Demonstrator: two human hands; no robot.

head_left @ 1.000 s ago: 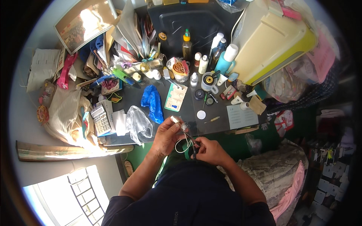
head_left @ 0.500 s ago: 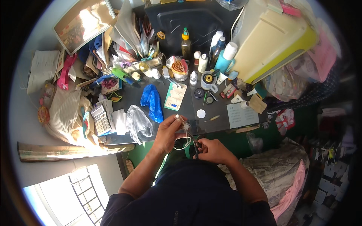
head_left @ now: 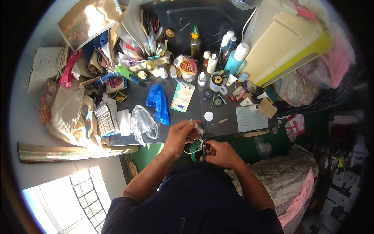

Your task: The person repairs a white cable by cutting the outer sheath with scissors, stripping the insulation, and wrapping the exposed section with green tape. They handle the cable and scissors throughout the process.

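My left hand [head_left: 177, 139] is closed around a small white piece [head_left: 197, 125] with ragged, stringy ends, too small to make out fully. From it a thin white cord [head_left: 188, 153] hangs in a loop below the fingers. My right hand [head_left: 223, 154] grips a pair of dark-handled scissors [head_left: 203, 151]. Their blades point up toward the white piece, close to the left fingertips. Whether the blades touch it, I cannot tell. Both hands are just off the near edge of the dark desk [head_left: 171, 128], in front of my body.
Beyond my left hand lie a blue plastic bag [head_left: 157, 104], a clear bag [head_left: 143, 123] and a pale green card [head_left: 182, 97]. Bottles, a grey mug [head_left: 216, 85] and a turquoise flask [head_left: 233, 62] stand farther back. A calculator [head_left: 104, 119] sits at left, a printed sheet [head_left: 249, 120] at right.
My left hand has shifted slightly right with the white piece, closer to the scissors. The scissor blades now point more steeply upward. The view itself has moved a little.
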